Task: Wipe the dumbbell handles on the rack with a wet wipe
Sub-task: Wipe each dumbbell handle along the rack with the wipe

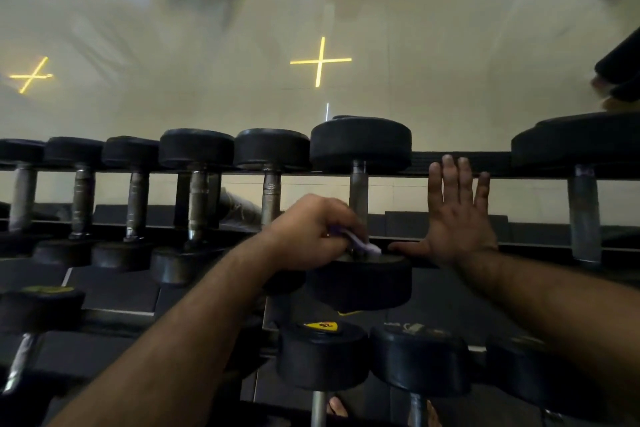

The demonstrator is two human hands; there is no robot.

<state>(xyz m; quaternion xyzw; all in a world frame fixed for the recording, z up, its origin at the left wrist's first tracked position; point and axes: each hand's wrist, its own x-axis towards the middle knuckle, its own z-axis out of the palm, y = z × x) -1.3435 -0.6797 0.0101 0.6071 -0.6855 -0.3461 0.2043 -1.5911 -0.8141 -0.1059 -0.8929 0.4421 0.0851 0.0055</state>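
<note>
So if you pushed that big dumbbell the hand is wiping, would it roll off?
Probably not. The dumbbell has thick round black ends, so it likely is heavy and hard to budge. Round ends could roll, but both sit on the rack rails between neighbours. The wipe in the left hand looks soft and floppy.

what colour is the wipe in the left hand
The wet wipe looks white with purple; head view, the only one, shows it.

one head-worn wide-angle view looks steeply down and forward from close above the dumbbell rack (485,166), forearms entering from the near edge, pale floor (207,62) far beyond.
</note>
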